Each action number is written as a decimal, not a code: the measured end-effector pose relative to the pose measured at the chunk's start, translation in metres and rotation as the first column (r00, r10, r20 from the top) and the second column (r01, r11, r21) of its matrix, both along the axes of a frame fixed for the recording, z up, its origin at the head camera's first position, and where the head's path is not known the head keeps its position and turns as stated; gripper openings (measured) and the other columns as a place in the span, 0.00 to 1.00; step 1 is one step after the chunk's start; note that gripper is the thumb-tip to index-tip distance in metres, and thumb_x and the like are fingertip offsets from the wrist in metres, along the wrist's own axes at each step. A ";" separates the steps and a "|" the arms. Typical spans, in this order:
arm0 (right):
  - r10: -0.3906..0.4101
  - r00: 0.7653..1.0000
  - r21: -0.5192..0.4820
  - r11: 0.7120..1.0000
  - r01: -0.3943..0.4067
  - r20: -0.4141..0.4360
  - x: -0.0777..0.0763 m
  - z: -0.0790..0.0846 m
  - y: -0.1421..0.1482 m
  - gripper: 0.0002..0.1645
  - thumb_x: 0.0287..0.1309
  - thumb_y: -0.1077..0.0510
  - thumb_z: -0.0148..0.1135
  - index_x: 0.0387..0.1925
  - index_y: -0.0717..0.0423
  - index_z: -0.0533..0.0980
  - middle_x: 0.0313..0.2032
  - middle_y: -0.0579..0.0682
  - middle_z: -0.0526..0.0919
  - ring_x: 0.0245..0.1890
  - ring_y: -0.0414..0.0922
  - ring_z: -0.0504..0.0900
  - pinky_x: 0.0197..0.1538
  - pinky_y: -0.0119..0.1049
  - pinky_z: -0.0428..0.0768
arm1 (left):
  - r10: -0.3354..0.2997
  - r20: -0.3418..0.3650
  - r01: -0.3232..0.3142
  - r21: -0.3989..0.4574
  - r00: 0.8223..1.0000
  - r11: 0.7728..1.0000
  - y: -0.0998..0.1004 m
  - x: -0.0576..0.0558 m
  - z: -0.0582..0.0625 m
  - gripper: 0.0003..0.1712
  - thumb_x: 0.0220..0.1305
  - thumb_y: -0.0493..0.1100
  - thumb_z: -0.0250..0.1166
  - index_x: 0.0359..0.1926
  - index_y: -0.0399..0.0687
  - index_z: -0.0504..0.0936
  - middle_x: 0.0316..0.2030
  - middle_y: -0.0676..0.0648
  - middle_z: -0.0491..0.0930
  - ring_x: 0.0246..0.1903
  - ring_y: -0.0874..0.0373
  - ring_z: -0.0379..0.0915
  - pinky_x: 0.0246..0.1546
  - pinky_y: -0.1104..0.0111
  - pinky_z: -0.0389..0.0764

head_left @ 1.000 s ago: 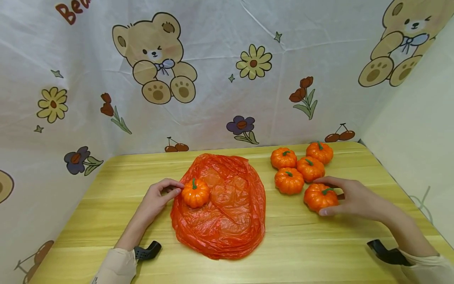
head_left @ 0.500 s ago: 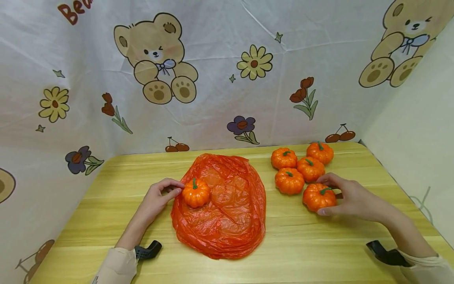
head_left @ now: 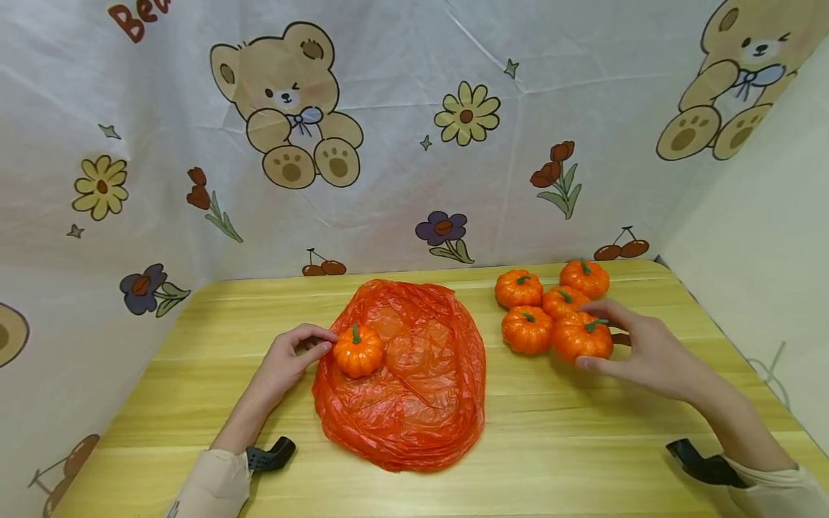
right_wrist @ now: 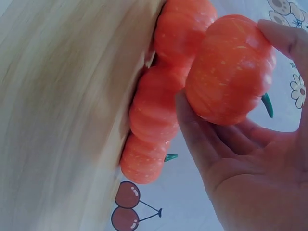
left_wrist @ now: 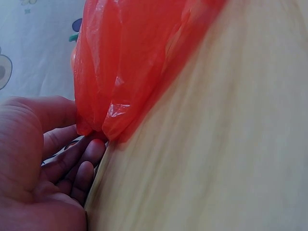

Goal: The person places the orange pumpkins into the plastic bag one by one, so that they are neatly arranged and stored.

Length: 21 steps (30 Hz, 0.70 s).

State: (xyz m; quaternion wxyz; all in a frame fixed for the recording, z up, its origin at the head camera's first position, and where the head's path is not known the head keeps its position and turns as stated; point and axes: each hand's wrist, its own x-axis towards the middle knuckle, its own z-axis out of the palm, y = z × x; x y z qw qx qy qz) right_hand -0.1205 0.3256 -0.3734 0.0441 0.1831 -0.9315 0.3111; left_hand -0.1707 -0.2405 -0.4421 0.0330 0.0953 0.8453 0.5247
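Note:
My right hand (head_left: 654, 356) grips a small orange pumpkin (head_left: 581, 338) with a green stem, thumb on the near side and fingers on the far side. In the right wrist view this pumpkin (right_wrist: 231, 70) is raised off the table. Behind and left of it, several similar pumpkins (head_left: 527, 330) stand close together. A crumpled red plastic bag (head_left: 421, 403) lies on the table, its middle flattened and its rim bunched. One pumpkin (head_left: 358, 352) sits on the bag's left side. My left hand (head_left: 291, 363) pinches the bag's left edge beside it; the left wrist view shows the bag (left_wrist: 130, 62) at the fingertips.
A light wooden table (head_left: 518, 460) carries everything. Behind it hangs a white cloth (head_left: 388, 65) printed with bears and flowers. A pale wall (head_left: 764, 237) borders the right side. A black wrist device (head_left: 270, 456) sticks out from each sleeve.
My right hand has lifted the nearest pumpkin and moved it slightly away from me, so it now overlaps the group behind. The left hand, bag and pumpkin on it have stayed in place.

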 end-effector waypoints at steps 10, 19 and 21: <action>-0.013 1.000 -0.025 1.000 0.013 -0.003 0.003 0.011 -0.015 0.42 0.54 0.49 0.83 0.67 0.49 0.74 0.62 0.55 0.81 0.58 0.60 0.83 0.56 0.52 0.85 | -0.001 -0.004 0.001 -0.009 1.000 1.000 0.000 -0.001 0.000 0.11 0.75 0.47 0.68 0.51 0.49 0.88 0.50 0.45 0.85 0.46 0.52 0.76 0.46 0.72 0.78; 0.024 1.000 -0.078 0.997 -0.024 -0.010 -0.001 0.010 -0.040 0.40 0.55 0.49 0.82 0.67 0.47 0.74 0.63 0.54 0.81 0.56 0.54 0.85 0.57 0.34 0.84 | 0.002 -0.010 -0.002 -0.001 1.000 1.000 0.000 0.000 0.000 0.11 0.74 0.47 0.68 0.51 0.48 0.88 0.49 0.44 0.84 0.45 0.53 0.75 0.45 0.73 0.78; 0.032 0.999 -0.085 0.996 -0.033 -0.011 -0.002 0.008 -0.046 0.40 0.55 0.48 0.82 0.67 0.47 0.73 0.62 0.53 0.81 0.55 0.53 0.86 0.58 0.43 0.85 | -0.001 -0.007 0.001 0.001 1.000 1.000 0.000 0.000 0.000 0.11 0.74 0.47 0.68 0.51 0.48 0.88 0.49 0.44 0.84 0.45 0.53 0.75 0.45 0.72 0.78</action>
